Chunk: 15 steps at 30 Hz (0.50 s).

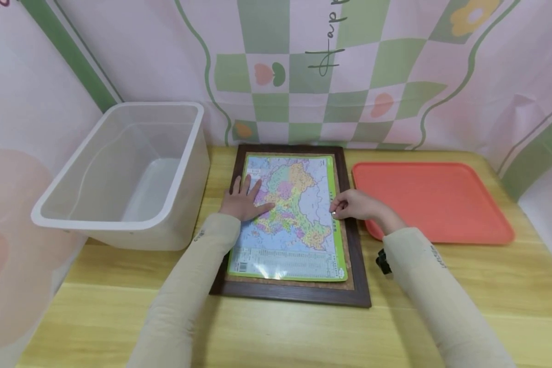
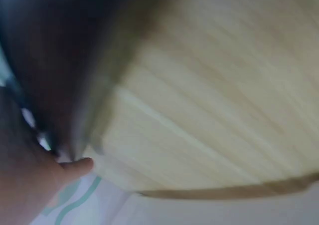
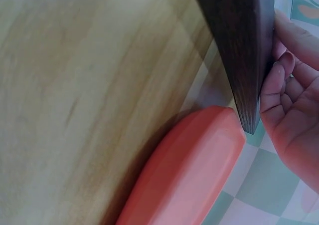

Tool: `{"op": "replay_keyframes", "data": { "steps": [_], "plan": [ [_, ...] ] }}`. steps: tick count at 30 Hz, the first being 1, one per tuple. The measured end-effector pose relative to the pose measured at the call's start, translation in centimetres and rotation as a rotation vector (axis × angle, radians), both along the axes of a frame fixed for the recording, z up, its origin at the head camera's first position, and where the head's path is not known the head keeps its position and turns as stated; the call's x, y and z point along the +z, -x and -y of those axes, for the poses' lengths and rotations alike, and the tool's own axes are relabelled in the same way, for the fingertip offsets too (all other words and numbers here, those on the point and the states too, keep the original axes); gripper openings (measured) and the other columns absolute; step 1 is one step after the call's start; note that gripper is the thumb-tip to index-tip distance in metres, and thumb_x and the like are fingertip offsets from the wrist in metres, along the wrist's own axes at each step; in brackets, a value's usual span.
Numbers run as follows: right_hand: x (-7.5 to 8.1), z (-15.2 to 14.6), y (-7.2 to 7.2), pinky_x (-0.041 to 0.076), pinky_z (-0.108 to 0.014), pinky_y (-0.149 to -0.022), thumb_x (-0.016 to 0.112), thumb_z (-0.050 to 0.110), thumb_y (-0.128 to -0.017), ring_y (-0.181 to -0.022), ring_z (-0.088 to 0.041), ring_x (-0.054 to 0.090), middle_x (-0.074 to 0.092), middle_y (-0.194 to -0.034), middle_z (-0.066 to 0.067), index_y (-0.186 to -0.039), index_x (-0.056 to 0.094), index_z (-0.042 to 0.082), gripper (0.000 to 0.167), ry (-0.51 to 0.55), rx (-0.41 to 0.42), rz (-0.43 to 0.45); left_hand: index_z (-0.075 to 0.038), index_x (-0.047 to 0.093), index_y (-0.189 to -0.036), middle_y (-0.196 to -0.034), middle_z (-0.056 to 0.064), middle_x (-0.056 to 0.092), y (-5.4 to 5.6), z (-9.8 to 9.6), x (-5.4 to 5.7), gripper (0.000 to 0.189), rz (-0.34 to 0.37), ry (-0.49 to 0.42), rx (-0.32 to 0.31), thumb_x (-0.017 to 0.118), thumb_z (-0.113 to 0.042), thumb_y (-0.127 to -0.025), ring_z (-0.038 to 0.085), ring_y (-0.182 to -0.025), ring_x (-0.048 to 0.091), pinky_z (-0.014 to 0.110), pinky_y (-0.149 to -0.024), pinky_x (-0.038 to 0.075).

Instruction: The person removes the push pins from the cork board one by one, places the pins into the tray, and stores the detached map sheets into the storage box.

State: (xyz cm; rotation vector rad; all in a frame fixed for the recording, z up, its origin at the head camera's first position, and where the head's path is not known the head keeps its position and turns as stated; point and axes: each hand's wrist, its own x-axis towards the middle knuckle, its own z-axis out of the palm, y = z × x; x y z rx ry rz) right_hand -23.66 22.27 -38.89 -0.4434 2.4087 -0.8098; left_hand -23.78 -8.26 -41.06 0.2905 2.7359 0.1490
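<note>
A laminated map with a green border lies on a cork board set in a dark brown wooden frame. My left hand rests flat on the map's left side, fingers spread. At the map's right edge, my right hand pinches a small white thing, too small to make out its kind. The right wrist view has the curled fingers beside the frame's dark edge, and the pinched thing is hidden there. Only part of the left hand appears in the blurred left wrist view.
To the left stands a deep white plastic bin near the board. A shallow red tray lies on the right, close to the frame. All sit on a wooden table, with a printed cloth hanging behind.
</note>
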Motion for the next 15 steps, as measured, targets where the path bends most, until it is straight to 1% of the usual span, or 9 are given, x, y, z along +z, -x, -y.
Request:
{"op": "replay_keyframes", "data": {
  "steps": [4,7,11,15],
  "plan": [
    [0.1,0.1,0.1,0.045,-0.027,-0.070,0.060,0.008,-0.093,-0.077,-0.016,0.053,0.064,-0.090,-0.009,-0.101,0.064,0.000,0.012,-0.007,-0.008,0.015,-0.028,-0.003,-0.154,-0.162,0.009,-0.008,0.2,0.3,-1.3,0.085,-0.054,-0.013,-0.011,0.028,-0.074,-0.090,0.035,-0.149,-0.010,0.060,-0.118,0.010],
    [0.2,0.1,0.0,0.045,-0.028,-0.070,0.060,0.008,-0.093,-0.077,-0.016,0.053,0.064,-0.090,-0.010,-0.102,0.064,-0.001,0.013,-0.007,-0.002,0.013,-0.028,-0.003,-0.154,-0.163,0.009,-0.008,0.4,0.4,-1.8,0.086,-0.076,-0.022,-0.016,0.027,-0.075,-0.089,0.035,-0.149,-0.010,0.061,-0.118,0.009],
    [0.1,0.0,0.0,0.044,-0.028,-0.070,0.060,0.009,-0.093,-0.076,-0.016,0.052,0.064,-0.089,-0.009,-0.101,0.064,-0.001,0.013,-0.007,-0.003,0.011,-0.028,-0.002,-0.155,-0.163,0.009,-0.007,0.5,0.5,-2.1,0.086,-0.091,-0.032,-0.019,0.028,-0.075,-0.090,0.036,-0.149,-0.009,0.061,-0.117,0.009],
    [0.0,0.1,-0.1,0.044,-0.028,-0.070,0.060,0.008,-0.093,-0.076,-0.016,0.052,0.063,-0.088,-0.009,-0.100,0.064,-0.001,0.013,0.004,-0.005,0.006,-0.028,-0.001,-0.155,-0.163,0.009,-0.006,0.3,0.6,-2.1,0.085,-0.117,-0.044,-0.021,0.028,-0.074,-0.090,0.036,-0.149,-0.008,0.062,-0.117,0.009]
  ]
}}
